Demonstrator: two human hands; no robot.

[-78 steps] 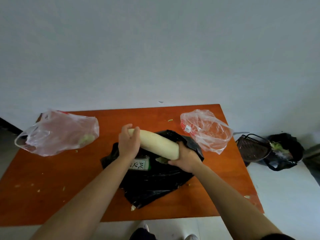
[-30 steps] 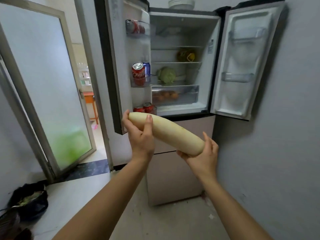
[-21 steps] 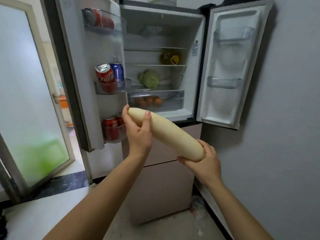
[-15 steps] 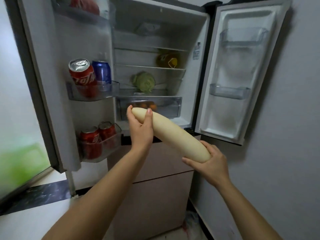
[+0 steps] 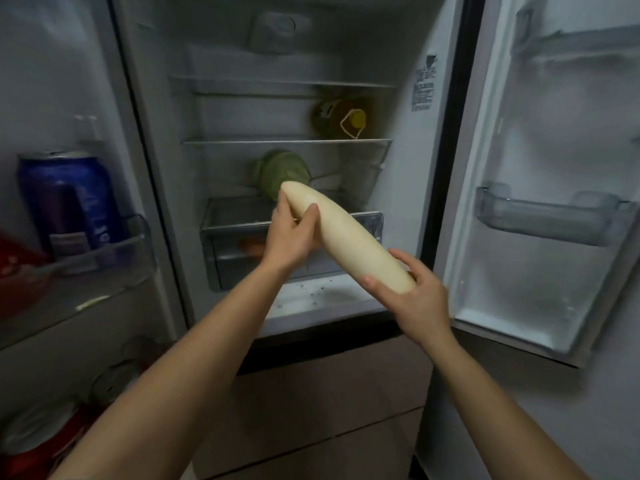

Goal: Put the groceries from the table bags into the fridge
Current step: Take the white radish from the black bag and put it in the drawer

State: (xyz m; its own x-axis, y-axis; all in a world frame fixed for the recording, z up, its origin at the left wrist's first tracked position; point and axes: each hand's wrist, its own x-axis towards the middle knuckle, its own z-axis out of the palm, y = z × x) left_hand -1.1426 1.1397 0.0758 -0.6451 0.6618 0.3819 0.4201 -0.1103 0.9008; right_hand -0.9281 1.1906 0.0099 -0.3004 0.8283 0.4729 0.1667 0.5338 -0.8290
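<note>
I hold a long white radish (image 5: pixel 346 237) slanted in front of the open fridge (image 5: pixel 287 143). My left hand (image 5: pixel 291 233) grips its far, narrow end, thumb over the top. My right hand (image 5: pixel 412 299) cups its thick near end from below, fingers curled round it. The radish tip points at a green cabbage (image 5: pixel 282 173) on the lower shelf. Below that shelf is a clear crisper drawer (image 5: pixel 242 237) with something orange inside.
A yellow-capped bottle (image 5: pixel 341 121) lies on the middle shelf. The left door (image 5: pixel 69 98) holds a blue can (image 5: pixel 69 202) and red cans in its bins. The right door (image 5: pixel 561 168) stands open with a bare bin (image 5: pixel 550 216). Closed drawers sit below.
I carried the radish from the table's black bag to the fridge and stepped close. Both hands have raised it, its tip now level with the cabbage shelf.
</note>
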